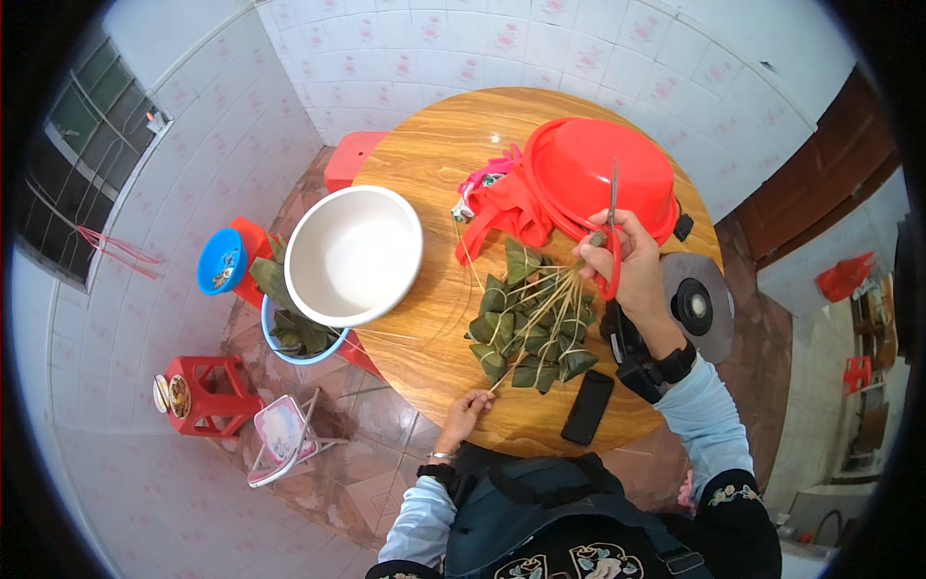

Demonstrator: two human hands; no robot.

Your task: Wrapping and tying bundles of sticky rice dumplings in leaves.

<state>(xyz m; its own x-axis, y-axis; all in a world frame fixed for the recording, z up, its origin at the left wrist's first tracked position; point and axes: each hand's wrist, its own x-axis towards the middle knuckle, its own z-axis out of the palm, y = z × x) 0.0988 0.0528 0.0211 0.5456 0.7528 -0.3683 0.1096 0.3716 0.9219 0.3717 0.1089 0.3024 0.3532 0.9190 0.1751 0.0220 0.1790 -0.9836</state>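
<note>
A bunch of leaf-wrapped rice dumplings (531,323) lies on the wooden table in front of me, tied with pale strings that gather toward the upper right. Above that gathered end, my right hand (632,261) is closed on red-handled scissors (611,275), blades pointing away from me. The knotted string end (597,237) is at its fingertips; how it is gripped is partly hidden. At the near table edge, my left hand (467,415) pinches the end of a pale string (497,384) running from the bunch.
A white basin (355,256) stands at the table's left, a red basin (603,174) and red bag (506,217) at the back. A black phone (587,407) lies near me, a grey round-topped device (696,307) to the right. Leaves (299,333) fill a blue tub below left.
</note>
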